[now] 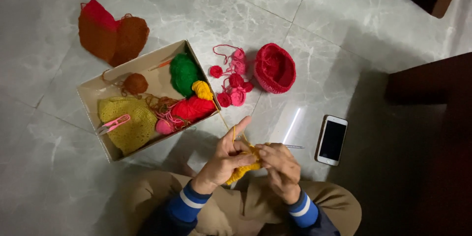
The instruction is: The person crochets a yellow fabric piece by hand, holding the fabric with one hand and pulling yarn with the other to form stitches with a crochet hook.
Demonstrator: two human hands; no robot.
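At six o'clock, above the lap, left hand and right hand both pinch a yellow crochet piece; the hook points toward three o'clock, cardboard box at ten

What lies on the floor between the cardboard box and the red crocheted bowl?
In the head view, a cluster of small pink and red crocheted pieces lies on the tile between the cardboard box and the red crocheted bowl.
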